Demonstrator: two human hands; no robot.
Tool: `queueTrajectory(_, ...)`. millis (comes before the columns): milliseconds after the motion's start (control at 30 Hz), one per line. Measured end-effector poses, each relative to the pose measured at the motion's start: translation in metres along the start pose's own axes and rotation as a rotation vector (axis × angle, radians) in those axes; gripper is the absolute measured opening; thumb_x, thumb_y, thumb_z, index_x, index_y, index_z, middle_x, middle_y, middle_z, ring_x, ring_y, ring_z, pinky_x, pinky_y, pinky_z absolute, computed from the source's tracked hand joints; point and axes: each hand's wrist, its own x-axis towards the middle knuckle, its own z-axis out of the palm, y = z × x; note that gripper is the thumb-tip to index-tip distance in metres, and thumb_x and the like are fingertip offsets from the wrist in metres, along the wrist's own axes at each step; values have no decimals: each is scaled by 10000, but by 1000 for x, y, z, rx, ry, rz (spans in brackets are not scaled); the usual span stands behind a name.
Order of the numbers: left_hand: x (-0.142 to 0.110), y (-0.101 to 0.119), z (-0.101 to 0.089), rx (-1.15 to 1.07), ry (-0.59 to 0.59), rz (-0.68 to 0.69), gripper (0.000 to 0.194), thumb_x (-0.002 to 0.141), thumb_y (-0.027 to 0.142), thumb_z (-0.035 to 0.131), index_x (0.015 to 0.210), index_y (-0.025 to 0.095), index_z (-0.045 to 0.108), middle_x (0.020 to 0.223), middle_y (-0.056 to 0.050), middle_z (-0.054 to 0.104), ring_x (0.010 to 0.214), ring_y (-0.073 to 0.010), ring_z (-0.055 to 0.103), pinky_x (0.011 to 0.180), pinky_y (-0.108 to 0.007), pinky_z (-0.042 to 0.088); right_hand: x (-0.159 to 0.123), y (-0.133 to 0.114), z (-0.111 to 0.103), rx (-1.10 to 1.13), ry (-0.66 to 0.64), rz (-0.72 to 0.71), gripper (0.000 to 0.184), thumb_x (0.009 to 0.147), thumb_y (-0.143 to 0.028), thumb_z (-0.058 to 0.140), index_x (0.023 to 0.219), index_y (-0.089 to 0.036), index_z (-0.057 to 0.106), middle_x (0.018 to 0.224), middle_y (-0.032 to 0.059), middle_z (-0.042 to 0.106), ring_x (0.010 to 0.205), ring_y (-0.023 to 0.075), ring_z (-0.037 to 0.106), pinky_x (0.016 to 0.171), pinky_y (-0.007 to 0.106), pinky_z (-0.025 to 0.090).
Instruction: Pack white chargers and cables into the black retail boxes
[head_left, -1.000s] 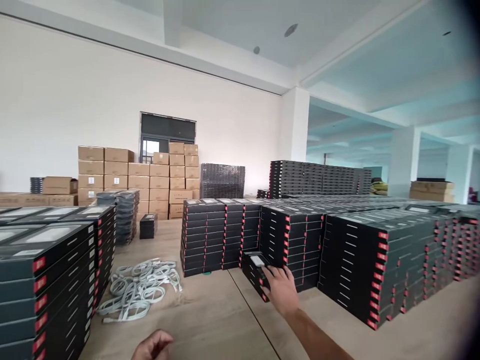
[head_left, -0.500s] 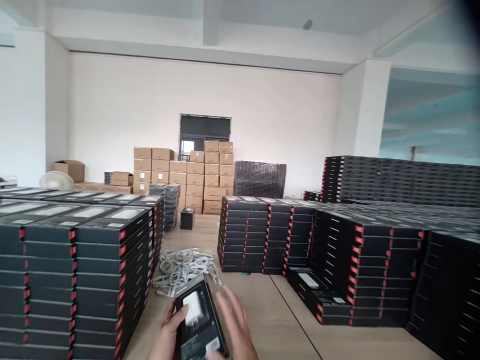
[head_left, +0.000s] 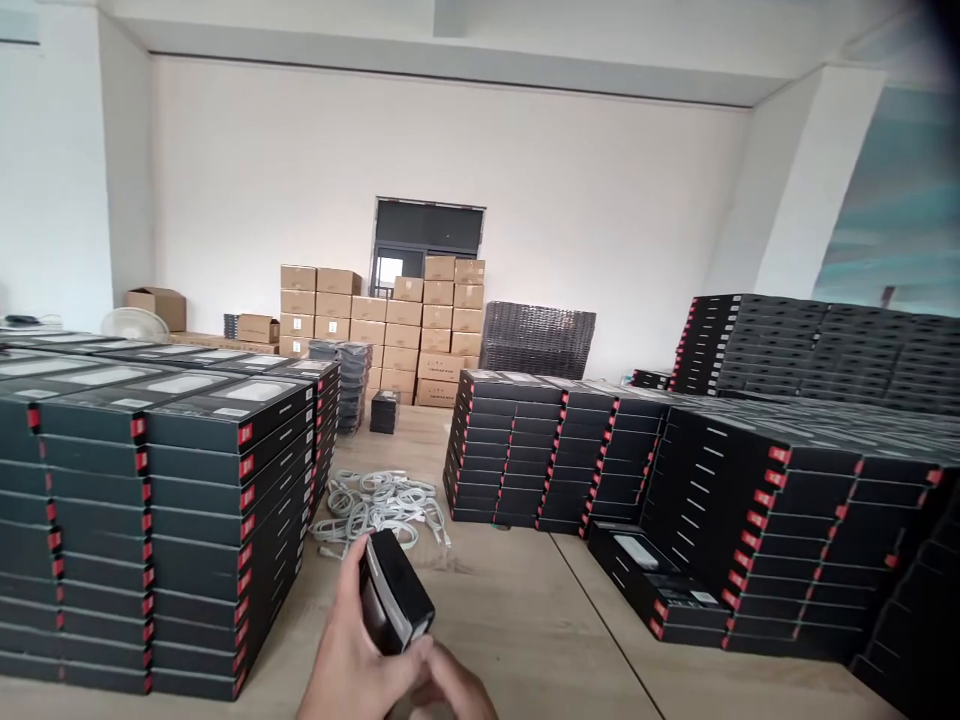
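A small black retail box (head_left: 403, 585) is tilted up, with one narrow side and an end turned toward me. My left hand (head_left: 343, 655) is closed around it, fingers along its left side and thumb by the near end. My right hand (head_left: 456, 685) has its fingertips bent together against the near end of the box, close to the left thumb. Parts of the right fingers and the box's front face are hidden. Just beyond the box, a loose pile of white cables (head_left: 382, 505) lies on the wooden table (head_left: 517, 600).
Stacked black boxes with red tabs (head_left: 195, 530) rise at the left, and more stacks (head_left: 517, 460) stand at the right. A low pair of boxes (head_left: 652, 585) juts out there. Brown cartons (head_left: 405, 335) and a white fan (head_left: 135, 324) are farther back.
The box has turned from showing its front with a white charger to showing its narrow side. My right hand has come from open beside it to its near end. The view has dipped.
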Motion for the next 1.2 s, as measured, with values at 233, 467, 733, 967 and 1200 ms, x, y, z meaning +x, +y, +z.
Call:
queueTrajectory(233,-12,0,9,519,-243,515,805,569,113,624,1334,253,417,1229,-86,624,1164,-305,541,1100,-487,244,-6,-24,-17,237,102,60,533,761,-295,645,1281,-219,557,1128,88,678,1081,256,620,987,396,451)
queueTrajectory(467,-15,-9,16,609,-385,541,668,679,145,561,1329,263,461,1266,-89,621,1178,-291,531,1073,-451,259,-3,-19,-17,58,224,59,460,603,-90,460,1016,-189,638,935,43,706,909,235,651,847,335,515)
queueTrajectory(733,-23,4,21,673,-186,380,972,446,103,590,1391,187,384,1323,-164,544,1201,-380,472,1042,-506,262,-4,-3,-32,-376,425,-133,270,791,-180,514,1017,-240,648,1351,93,521,1269,281,460,1019,436,424)
queueTrajectory(967,-24,7,22,727,-165,403,944,478,64,571,1395,213,406,1293,-145,555,1181,-361,472,1035,-502,262,0,-4,-24,-161,222,57,206,853,-395,568,834,-233,694,1331,77,550,1306,319,411,1093,514,314)
queueTrajectory(1200,-17,24,4,918,-300,111,844,575,148,591,1402,205,435,1367,-122,519,1252,-305,421,1070,-447,239,4,-18,-68,567,569,292,304,656,-386,797,741,-220,556,1116,38,686,970,236,647,727,305,528)
